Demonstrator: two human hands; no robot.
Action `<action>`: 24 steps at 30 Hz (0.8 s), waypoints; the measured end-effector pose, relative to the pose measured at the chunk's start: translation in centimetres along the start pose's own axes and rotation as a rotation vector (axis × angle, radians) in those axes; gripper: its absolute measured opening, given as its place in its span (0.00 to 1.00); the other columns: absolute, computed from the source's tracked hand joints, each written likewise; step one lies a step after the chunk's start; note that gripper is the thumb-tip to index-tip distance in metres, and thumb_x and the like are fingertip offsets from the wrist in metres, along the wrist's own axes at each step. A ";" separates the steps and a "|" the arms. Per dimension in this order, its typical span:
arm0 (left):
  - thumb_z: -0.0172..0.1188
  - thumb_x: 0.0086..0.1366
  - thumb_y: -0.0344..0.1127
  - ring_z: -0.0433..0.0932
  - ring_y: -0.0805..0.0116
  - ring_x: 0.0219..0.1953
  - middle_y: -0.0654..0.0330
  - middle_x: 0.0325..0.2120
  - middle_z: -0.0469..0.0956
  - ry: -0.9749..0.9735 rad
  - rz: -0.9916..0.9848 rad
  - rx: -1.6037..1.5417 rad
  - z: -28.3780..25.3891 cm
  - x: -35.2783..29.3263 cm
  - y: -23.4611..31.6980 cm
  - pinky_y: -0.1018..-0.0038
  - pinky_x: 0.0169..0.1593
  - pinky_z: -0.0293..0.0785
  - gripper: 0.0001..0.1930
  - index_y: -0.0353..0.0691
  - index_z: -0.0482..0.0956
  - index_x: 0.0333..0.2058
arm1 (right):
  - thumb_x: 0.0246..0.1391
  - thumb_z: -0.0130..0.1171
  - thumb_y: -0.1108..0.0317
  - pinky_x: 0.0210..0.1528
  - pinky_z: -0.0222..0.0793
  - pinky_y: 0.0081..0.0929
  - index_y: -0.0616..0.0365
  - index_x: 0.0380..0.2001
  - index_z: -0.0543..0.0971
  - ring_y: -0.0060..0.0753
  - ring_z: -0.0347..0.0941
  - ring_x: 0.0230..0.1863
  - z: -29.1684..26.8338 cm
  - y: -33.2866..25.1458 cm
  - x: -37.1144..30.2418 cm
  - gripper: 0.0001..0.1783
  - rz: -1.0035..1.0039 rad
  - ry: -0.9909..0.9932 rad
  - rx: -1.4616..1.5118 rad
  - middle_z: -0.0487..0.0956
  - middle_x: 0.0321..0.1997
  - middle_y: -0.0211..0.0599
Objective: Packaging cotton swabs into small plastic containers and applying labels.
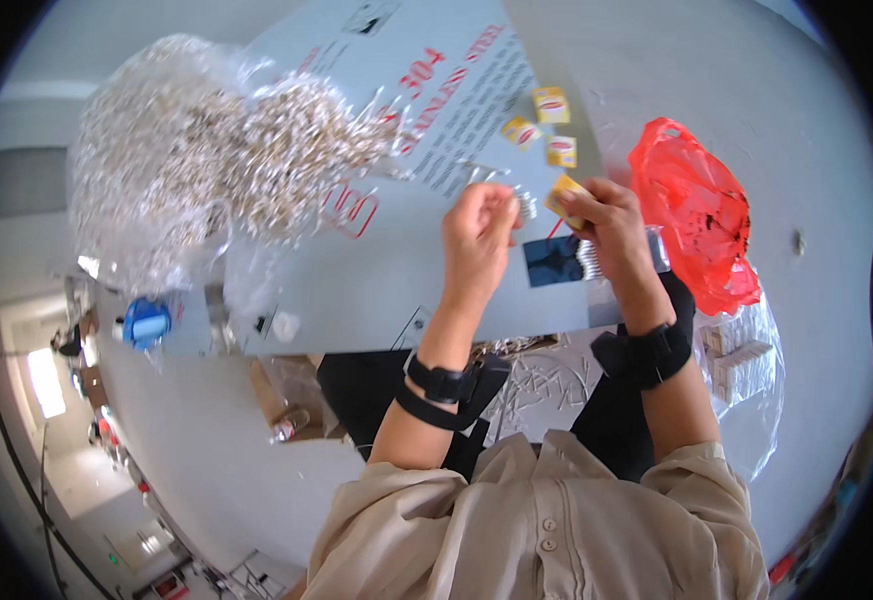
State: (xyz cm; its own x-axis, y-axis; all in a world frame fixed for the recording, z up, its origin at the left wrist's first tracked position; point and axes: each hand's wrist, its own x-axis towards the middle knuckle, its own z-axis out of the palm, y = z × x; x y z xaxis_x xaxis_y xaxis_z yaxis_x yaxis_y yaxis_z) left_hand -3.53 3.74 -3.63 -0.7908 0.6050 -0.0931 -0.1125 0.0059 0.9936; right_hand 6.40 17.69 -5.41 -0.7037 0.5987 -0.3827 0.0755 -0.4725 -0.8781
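My right hand is closed on a small yellow card, gripping it between thumb and fingers. My left hand is closed in a pinch to the left of the card; whatever is between its fingertips is too small to make out. A short row of silvery pieces shows between the two hands. Three more yellow cards, one of them the upper card, lie on the board beyond my right hand. Just below the hands rests a dark flat piece, with a row of thin silvery pieces beside it, partly hidden by my right wrist.
A grey-blue board with red print forms the work surface. At left, a clear bag spills a heap of thin silvery-white pieces. A red plastic bag lies at right, above a clear bag of white bundles. A cardboard box stands lower left.
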 end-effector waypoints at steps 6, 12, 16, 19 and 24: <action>0.60 0.58 0.36 0.72 0.65 0.26 0.59 0.21 0.73 0.716 0.149 0.911 -22.6 -8.7 -2.9 0.70 0.34 0.70 0.09 0.35 0.75 0.28 | 0.51 0.64 0.69 0.16 0.49 0.10 0.61 0.27 0.78 0.10 0.57 0.15 -1.5 3.0 -4.3 0.07 0.102 0.090 0.140 0.72 0.19 0.26; 0.60 0.51 0.29 0.75 0.46 0.31 0.47 0.24 0.76 0.618 -0.067 1.415 -34.3 -11.3 -5.8 0.58 0.38 0.72 0.04 0.35 0.77 0.25 | 0.52 0.62 0.71 0.14 0.48 0.10 0.61 0.27 0.76 0.10 0.57 0.13 -1.9 2.7 -5.6 0.06 0.080 0.029 0.295 0.73 0.20 0.30; 0.61 0.44 0.26 0.76 0.51 0.25 0.49 0.18 0.75 0.692 0.156 1.561 -36.2 -11.7 -6.7 0.61 0.33 0.71 0.05 0.36 0.73 0.17 | 0.52 0.62 0.70 0.14 0.50 0.10 0.62 0.27 0.76 0.12 0.60 0.15 -1.2 1.4 -5.2 0.07 0.068 0.028 0.321 0.74 0.21 0.32; 0.60 0.47 0.26 0.76 0.54 0.23 0.49 0.17 0.74 0.590 0.080 1.429 -37.4 -12.0 -4.6 0.61 0.29 0.70 0.06 0.34 0.71 0.17 | 0.53 0.61 0.69 0.16 0.56 0.10 0.60 0.27 0.76 0.13 0.64 0.16 -2.1 0.8 -4.2 0.07 0.057 0.055 0.318 0.75 0.21 0.30; 0.62 0.51 0.28 0.72 0.65 0.20 0.52 0.15 0.72 0.726 0.017 1.748 -28.2 -9.6 0.9 0.67 0.29 0.70 0.06 0.34 0.74 0.20 | 0.53 0.61 0.69 0.18 0.64 0.12 0.60 0.28 0.78 0.16 0.71 0.17 -4.6 0.2 -2.2 0.06 0.019 0.113 0.178 0.77 0.22 0.30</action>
State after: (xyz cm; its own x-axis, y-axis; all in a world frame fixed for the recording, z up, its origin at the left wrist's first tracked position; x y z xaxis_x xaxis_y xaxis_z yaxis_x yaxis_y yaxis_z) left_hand -12.97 -24.52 -3.66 -0.9032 0.2097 0.3745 0.1819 0.9773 -0.1086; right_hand 11.26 19.29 -6.04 -0.6191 0.6522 -0.4375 -0.0452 -0.5857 -0.8092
